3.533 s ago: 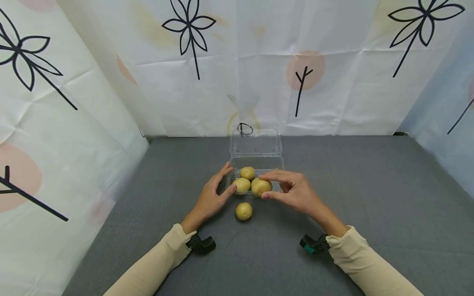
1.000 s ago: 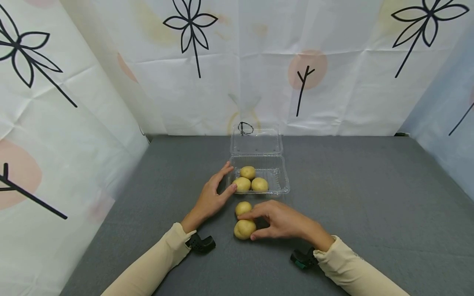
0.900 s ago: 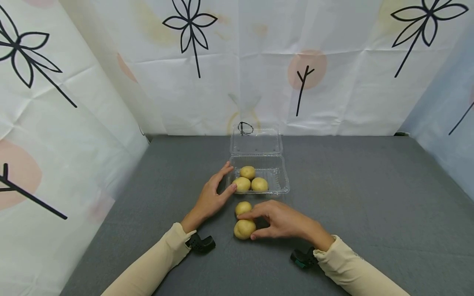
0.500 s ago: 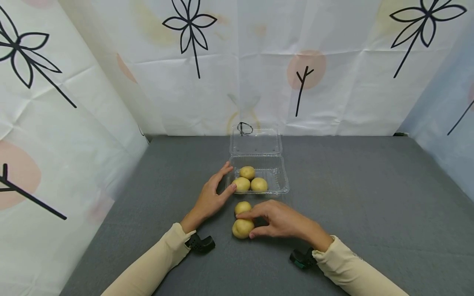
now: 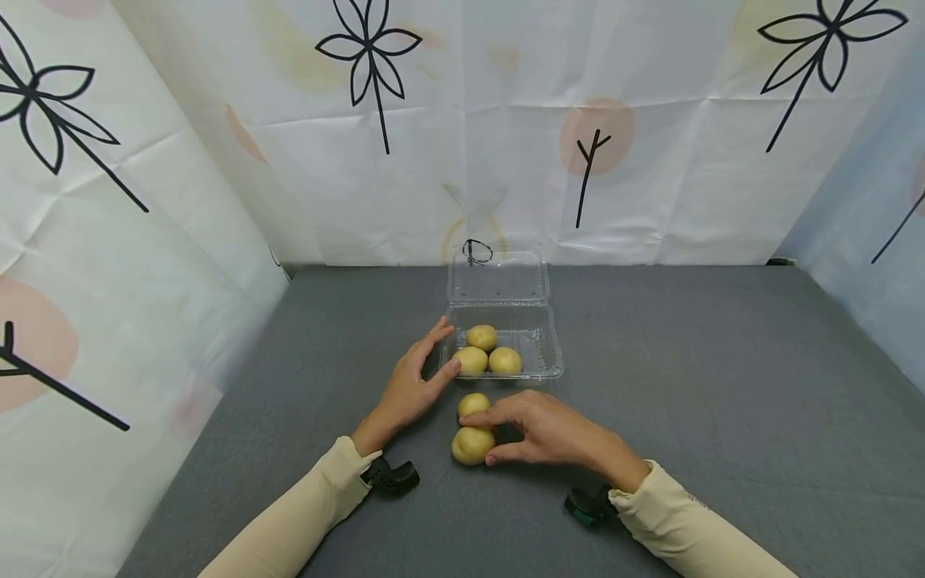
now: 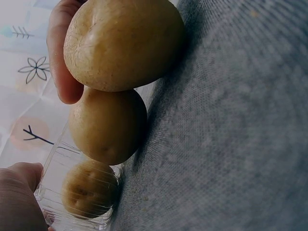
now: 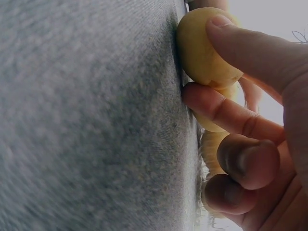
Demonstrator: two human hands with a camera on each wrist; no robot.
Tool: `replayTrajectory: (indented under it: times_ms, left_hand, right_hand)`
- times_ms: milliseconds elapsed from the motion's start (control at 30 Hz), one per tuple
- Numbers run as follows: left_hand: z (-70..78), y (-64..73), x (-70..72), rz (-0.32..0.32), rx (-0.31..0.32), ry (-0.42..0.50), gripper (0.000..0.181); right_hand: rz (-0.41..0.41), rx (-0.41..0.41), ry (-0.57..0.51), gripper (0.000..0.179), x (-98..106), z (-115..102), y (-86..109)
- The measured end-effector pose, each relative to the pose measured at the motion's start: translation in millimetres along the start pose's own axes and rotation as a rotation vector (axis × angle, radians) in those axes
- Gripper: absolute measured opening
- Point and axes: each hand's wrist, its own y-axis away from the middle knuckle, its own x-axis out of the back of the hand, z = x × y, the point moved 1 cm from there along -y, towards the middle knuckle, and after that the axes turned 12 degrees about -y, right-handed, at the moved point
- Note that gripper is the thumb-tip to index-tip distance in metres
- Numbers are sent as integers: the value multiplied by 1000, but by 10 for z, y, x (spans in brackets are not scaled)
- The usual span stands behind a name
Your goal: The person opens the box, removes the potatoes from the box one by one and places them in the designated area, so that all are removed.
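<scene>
Right hand [image 5: 552, 433] of ours pinches the near potato [image 5: 470, 446] on the desk [image 5: 723, 417], while our flat left hand [image 5: 410, 385] steadies the clear box [image 5: 552, 353] against sliding.

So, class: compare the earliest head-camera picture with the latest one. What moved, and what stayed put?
The right hand left the clear plastic container and came toward the person; it now grips a potato on the grey table, which now bears two. Three potatoes remain inside. The left hand stayed against the container's left side.
</scene>
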Motion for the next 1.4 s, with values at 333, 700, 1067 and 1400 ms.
replayTrajectory:
  times_ms: [333, 700, 1067, 1400]
  left_hand:
    - [-4, 6, -7, -5, 2, 0, 59]
    - [-5, 1, -6, -6, 5, 9, 59]
    - [8, 0, -3, -2, 1, 11, 60]
    - [0, 6, 0, 0, -1, 13, 59]
  right_hand:
    - [0, -8, 7, 52, 20, -8, 13]
    - [18, 29, -34, 51, 85, -21, 23]
    - [65, 5, -25, 47, 147, -54, 37]
    - [92, -24, -18, 39, 206, -66, 44]
